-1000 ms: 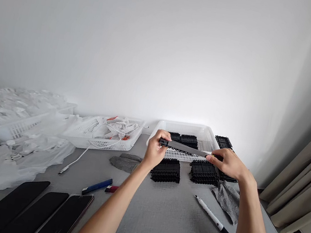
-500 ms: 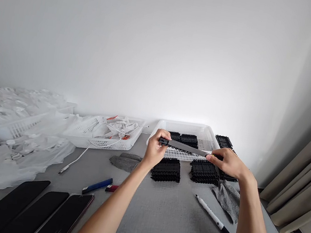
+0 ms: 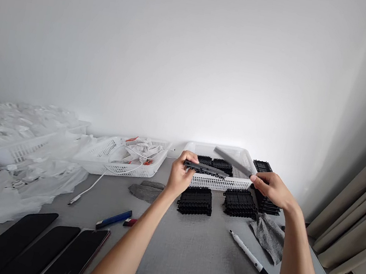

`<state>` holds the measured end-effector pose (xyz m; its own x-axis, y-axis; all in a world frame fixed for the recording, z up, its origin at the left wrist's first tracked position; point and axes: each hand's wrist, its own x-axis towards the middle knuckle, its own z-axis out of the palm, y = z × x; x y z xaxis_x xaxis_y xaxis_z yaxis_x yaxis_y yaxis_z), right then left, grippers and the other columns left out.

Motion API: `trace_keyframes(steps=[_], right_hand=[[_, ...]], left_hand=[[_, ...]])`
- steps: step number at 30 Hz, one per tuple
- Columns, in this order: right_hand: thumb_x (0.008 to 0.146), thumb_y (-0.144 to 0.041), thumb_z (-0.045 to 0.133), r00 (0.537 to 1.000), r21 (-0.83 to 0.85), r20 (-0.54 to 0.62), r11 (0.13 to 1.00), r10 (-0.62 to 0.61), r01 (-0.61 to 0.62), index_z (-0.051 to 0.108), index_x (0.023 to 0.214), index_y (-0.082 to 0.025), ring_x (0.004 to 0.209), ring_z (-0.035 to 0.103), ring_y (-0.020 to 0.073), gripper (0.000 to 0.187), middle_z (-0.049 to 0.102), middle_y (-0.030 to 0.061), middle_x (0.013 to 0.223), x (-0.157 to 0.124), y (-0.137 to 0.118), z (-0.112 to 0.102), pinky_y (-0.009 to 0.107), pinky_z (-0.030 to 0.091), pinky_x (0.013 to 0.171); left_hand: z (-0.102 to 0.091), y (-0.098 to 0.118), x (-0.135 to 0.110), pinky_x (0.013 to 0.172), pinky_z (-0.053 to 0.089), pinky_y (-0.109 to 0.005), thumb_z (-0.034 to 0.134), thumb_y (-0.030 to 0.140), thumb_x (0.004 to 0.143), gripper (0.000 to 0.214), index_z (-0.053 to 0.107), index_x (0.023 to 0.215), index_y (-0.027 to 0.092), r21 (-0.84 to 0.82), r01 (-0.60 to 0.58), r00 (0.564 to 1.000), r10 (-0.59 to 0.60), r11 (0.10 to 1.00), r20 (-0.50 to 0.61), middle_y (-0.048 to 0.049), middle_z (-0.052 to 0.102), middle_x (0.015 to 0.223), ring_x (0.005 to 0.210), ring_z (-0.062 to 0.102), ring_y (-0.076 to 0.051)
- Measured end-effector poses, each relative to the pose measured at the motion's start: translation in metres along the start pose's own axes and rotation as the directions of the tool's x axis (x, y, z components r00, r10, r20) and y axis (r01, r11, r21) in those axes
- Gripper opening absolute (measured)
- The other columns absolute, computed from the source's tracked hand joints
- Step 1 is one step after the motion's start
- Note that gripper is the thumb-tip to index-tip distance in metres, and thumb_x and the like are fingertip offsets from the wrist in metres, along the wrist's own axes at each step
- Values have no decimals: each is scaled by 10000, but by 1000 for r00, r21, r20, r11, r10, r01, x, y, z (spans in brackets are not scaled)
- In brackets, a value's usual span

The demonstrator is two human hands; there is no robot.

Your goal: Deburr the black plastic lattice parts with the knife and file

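Observation:
My left hand (image 3: 182, 173) is closed on one end of a black plastic strip (image 3: 208, 170) with a toothed lower edge, held level above the table. A flat grey metal file (image 3: 233, 160) is gripped at its handle end by my right hand (image 3: 271, 188); its blade points up and left, apart from the strip. Below my hands lie two stacks of similar black parts, a left stack (image 3: 195, 200) and a right stack (image 3: 240, 202). Behind them a white basket (image 3: 247, 159) holds more black parts (image 3: 222, 166).
Another black stack (image 3: 264, 167) stands behind my right hand. On the table lie grey gloves (image 3: 268, 235), a marker (image 3: 250, 256), a blue lighter-like object (image 3: 114, 219) and black phones (image 3: 72, 254). Leftward are a second basket (image 3: 90, 166) with a white cable and piled plastic bags (image 3: 18, 198).
The file has lifted off the strip and swung upward in my right hand, its tip now over the basket. My left hand keeps the strip, now turned so its length shows.

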<state>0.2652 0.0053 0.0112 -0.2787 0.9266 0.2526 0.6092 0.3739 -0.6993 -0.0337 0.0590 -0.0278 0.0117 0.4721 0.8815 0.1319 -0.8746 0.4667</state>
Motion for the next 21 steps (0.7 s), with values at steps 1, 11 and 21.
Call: trace_keyframes(steps=[1,11,21], right_hand=[[891,-678,471,999,75,-37,997,13,-10,411,587,-220,516,336,123,553,400,-32,540,3,-3,5,291,262,519],[761,-665,678,992,439,-72,897,100,-59,550,720,-206,526,490,137,479,584,4,570,19,-44,61,291,358,528],[709,-551,763,994,386,-96,922,54,-13,445,715,-229,534,485,134,452,546,-37,570,22,-25,58,280,338,514]], left_hand=[[2,0,-1,743,462,-276,619,101,811,153,517,802,216,-2,-3,1000,3,1000,8,-24,584,842,818,593,-161],[13,13,-3,926,471,-384,600,138,824,131,514,867,227,20,-7,999,6,1000,31,-75,625,1049,1050,607,-219],[8,27,-3,1040,428,-426,640,406,807,395,583,1159,236,-107,337,915,-299,935,272,-121,374,1571,1422,384,-327]])
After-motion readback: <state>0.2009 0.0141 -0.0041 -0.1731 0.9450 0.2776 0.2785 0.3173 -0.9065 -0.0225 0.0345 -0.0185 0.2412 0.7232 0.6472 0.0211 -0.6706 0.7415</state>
